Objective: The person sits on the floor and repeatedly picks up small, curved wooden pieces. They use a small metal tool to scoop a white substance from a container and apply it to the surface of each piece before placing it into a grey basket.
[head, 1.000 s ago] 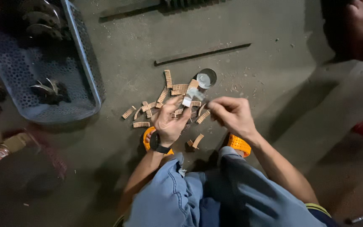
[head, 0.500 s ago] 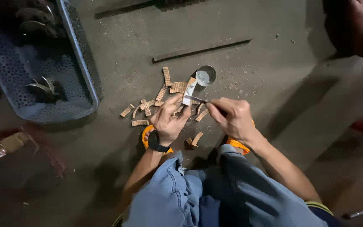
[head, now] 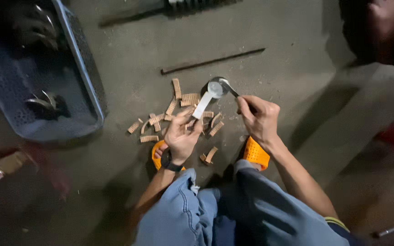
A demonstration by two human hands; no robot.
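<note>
Since the earlier frame my right hand point(head: 258, 119) has moved a little away from my left hand point(head: 182, 136), and the thin dark tool point(head: 233, 92) it holds now reaches with its tip to the small round tin point(head: 215, 87) on the floor. The grip of my right hand is closed tightly around the handle of this tool. My left hand has its grip pinched together on a pale flat strip point(head: 203, 105), which stands tilted upward from my fingers, and its upper end is touching the edge of the tin.

Under and around my hands many small ribbed tan pieces point(head: 189, 99) lie scattered on the grey concrete floor point(head: 297, 68); one more lies near my foot. My two feet are in orange sandals point(head: 255, 154), just below my hands, and my knees in blue jeans point(head: 197, 214) are at the bottom of the view.

Further out, a long thin metal rod point(head: 213, 61) lies on the floor behind the tin. Far to the left stands a blue perforated plastic basket point(head: 80, 73) with some dark metal parts inside; I cannot tell what they are.
</note>
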